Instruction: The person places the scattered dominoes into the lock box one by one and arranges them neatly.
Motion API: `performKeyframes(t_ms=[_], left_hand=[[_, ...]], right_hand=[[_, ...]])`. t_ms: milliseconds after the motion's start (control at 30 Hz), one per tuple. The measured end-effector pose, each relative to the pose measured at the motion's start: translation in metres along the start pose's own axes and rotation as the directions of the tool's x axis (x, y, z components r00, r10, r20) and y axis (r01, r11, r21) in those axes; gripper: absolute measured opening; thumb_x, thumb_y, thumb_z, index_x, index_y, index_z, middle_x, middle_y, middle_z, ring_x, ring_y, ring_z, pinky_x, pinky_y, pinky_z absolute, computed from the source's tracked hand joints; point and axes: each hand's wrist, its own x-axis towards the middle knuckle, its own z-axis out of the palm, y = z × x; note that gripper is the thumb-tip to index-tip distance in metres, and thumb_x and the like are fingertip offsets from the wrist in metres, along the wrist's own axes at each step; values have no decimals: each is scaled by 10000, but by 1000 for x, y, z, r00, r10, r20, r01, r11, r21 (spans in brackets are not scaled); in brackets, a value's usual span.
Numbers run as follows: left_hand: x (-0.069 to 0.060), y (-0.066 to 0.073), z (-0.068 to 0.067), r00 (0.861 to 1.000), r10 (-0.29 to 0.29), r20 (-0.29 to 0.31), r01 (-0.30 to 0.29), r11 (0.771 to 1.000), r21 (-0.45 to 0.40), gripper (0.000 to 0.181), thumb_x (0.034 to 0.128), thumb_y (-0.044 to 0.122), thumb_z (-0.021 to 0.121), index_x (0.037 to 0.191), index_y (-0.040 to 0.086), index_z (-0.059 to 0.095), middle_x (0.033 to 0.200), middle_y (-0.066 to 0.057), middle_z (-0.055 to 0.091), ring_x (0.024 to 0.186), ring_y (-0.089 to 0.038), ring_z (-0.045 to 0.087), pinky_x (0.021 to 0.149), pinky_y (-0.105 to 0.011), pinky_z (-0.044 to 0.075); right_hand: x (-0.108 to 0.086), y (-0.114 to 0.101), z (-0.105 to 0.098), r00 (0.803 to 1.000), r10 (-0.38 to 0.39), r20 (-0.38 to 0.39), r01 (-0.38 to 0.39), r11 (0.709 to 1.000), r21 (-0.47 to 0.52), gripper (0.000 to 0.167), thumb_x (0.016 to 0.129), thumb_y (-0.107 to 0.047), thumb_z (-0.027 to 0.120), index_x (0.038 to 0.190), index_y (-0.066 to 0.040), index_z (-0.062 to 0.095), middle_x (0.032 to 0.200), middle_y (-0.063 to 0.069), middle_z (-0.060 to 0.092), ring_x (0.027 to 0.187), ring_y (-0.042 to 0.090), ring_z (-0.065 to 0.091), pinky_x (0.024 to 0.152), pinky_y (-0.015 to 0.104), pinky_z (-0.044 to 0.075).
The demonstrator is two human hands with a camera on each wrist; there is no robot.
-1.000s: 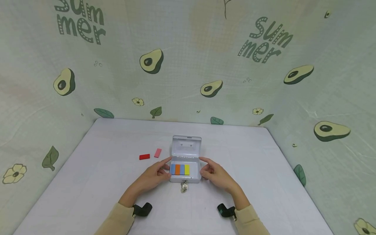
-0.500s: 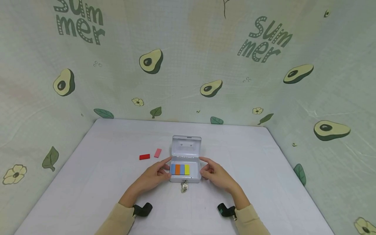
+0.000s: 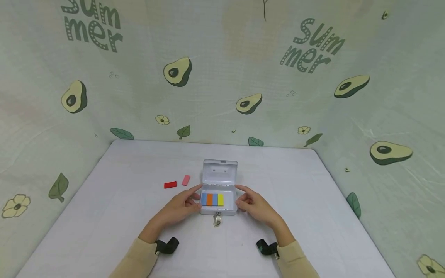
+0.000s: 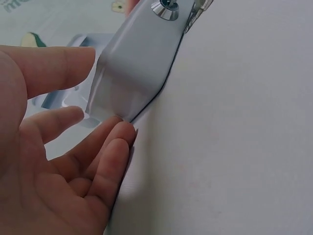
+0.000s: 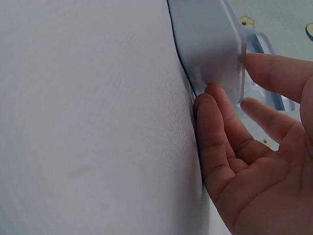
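Note:
A pale metal box (image 3: 229, 212) stands on the table with its lid (image 3: 220, 172) raised. Inside, side by side, lie a blue block (image 3: 204, 199), an orange one (image 3: 209, 199), another blue and a yellow one (image 3: 220, 199). My left hand (image 3: 178, 208) rests at the box's left side, fingertips touching the wall. At the right side, my right hand (image 3: 258, 208) touches the wall likewise. Both wrist views show each hand (image 4: 58, 152) (image 5: 264, 156) with extended thumb and index finger at the rim, other fingers loosely bent low against the box (image 4: 132, 68) (image 5: 208, 44).
Left of the box lie a red block (image 3: 170, 185) and a pink block (image 3: 185, 180). Keys (image 3: 217, 220) hang at the box's front lock (image 4: 166, 9). A white cloth covers the table (image 3: 125, 170); patterned fabric (image 3: 215, 69) stands behind and at both sides.

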Motion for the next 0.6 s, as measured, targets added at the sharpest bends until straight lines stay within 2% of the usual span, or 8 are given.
performKeyframes(t_ms=[200, 300, 467, 600], left_hand=[[6, 0, -14, 999, 23, -28, -20, 997, 77, 703, 983, 251, 763, 1620, 259, 468, 1297, -16, 659, 1029, -141, 636, 923, -363, 578], [10, -2, -27, 997, 65, -33, -61, 992, 113, 711, 982, 239, 773, 1622, 214, 465, 1317, -56, 658, 1045, -153, 639, 950, -399, 576], [19, -8, -50, 983, 182, -9, -177, 964, 198, 686, 994, 205, 765, 1605, 109, 469, 1283, -128, 651, 1095, -222, 632, 988, -451, 538], [27, -10, -61, 977, 213, -4, -203, 936, 289, 673, 982, 201, 781, 1585, 106, 499, 1232, -134, 650, 1103, -288, 619, 979, -487, 537]], right_hand=[[1, 0, 1, 1000, 2, 6, -2, 1000, 2, 600, 1041, -185, 694, 1596, -134, 472, 1068, 88, 694, 920, 219, 667, 803, 298, 548], [2, 1, 0, 1000, -1, 6, 1, 1000, -2, 599, 1040, -186, 695, 1594, -131, 473, 1058, 80, 694, 916, 214, 668, 804, 293, 549], [2, 3, 1, 1000, 4, 4, -4, 1000, -7, 599, 1038, -183, 694, 1593, -134, 474, 1051, 69, 694, 907, 205, 669, 801, 294, 553], [3, 5, 1, 1000, 0, 3, 0, 1000, -14, 600, 1037, -184, 697, 1592, -135, 476, 1048, 68, 695, 894, 203, 667, 786, 288, 548]])
